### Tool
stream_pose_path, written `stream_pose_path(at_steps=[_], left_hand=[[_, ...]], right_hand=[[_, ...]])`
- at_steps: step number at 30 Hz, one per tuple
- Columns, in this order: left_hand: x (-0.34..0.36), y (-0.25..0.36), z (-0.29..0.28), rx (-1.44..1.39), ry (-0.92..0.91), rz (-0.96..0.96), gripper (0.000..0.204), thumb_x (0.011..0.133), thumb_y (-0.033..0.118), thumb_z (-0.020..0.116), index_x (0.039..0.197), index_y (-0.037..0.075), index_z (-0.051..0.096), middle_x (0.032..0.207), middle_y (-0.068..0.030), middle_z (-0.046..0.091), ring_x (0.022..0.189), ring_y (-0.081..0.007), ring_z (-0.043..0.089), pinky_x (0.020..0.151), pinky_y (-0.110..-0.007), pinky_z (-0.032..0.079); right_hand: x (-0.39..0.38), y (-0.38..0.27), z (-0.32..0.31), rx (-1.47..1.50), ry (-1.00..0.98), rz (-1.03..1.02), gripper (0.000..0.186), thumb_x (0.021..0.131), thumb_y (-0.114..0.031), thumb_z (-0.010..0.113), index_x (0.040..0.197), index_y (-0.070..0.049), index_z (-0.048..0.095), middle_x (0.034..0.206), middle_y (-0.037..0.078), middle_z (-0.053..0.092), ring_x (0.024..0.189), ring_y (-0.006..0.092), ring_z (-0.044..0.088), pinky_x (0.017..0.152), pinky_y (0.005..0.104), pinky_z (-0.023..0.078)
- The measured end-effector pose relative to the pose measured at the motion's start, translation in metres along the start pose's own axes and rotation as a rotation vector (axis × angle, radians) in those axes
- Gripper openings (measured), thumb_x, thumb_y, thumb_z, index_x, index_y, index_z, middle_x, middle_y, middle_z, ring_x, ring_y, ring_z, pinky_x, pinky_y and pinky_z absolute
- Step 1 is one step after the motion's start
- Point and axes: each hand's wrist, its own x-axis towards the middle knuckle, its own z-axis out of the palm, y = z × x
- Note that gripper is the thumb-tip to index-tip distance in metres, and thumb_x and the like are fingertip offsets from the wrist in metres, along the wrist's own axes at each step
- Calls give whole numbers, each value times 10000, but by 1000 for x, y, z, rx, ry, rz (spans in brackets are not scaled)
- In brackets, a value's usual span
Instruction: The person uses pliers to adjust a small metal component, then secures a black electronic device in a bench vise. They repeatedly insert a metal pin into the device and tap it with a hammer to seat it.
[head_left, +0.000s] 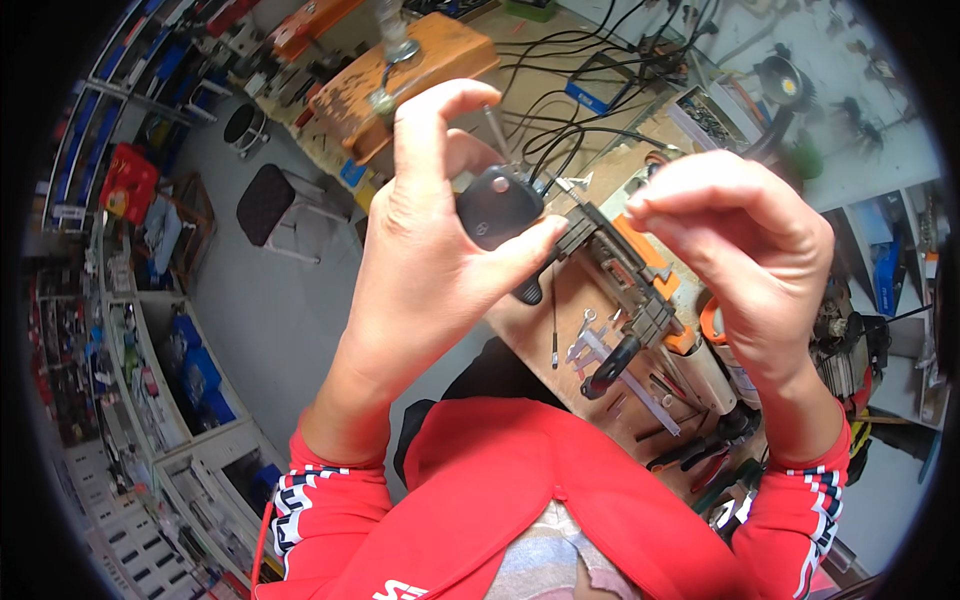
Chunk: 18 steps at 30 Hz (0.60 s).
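My left hand (420, 240) is closed on a black key fob (497, 205) with a small round pale mark, the thumb along its lower edge and the index finger raised and curled above it. My right hand (745, 250) is raised to the right, thumb and index finger pinched close together. Whether a small item is between those fingertips I cannot make out. Behind and below both hands a black and orange clamping device (645, 310) with a black handle stands on the wooden bench (530, 340). Metal calipers and small tools (650, 400) lie beside it.
Behind are a worn orange box (350, 100), tangled black cables, a parts tray (705, 120) and a lamp (785, 80). Pliers (700, 465) lie at lower right. A padded stool (265, 215) stands on the floor at left, beside shelving (190, 430) with blue bins.
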Motion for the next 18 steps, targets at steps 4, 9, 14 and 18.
stream_pose_path(at_steps=[4, 9, 14, 18], left_hand=[[-20, 3, -11, -19, 24, -38, 663, 698, -4, 739, 1239, 60, 362, 853, -46, 575, 760, -92, 590, 660, -194, 464], [-46, 3, -41, -35, 66, -23, 682, 668, 22, 769, 1226, 63, 380, 873, -55, 528, 764, -100, 566, 666, -211, 472], [-74, -5, -84, -77, 78, -1, 670, 655, 47, 785, 1201, 55, 397, 857, -38, 521, 782, -104, 549, 675, -220, 460], [-93, -24, -127, -33, 57, 95, 668, 657, 52, 785, 1203, 72, 402, 842, -37, 529, 790, -113, 554, 691, -230, 456]], right_hand=[[11, 6, 37, -8, -67, -116, 151, 816, 138, 558, 950, 87, 605, 928, 143, 627, 870, 187, 623, 802, 280, 516], [6, -6, 82, -243, -70, -208, 169, 829, 134, 553, 989, 99, 596, 981, 152, 612, 881, 179, 615, 794, 279, 529], [-4, -17, 140, -379, -27, -284, 161, 826, 132, 559, 975, 91, 604, 976, 152, 618, 869, 176, 613, 761, 280, 540], [-10, -20, 197, -405, 73, -318, 159, 809, 133, 583, 957, 86, 616, 957, 150, 631, 879, 184, 613, 766, 281, 537]])
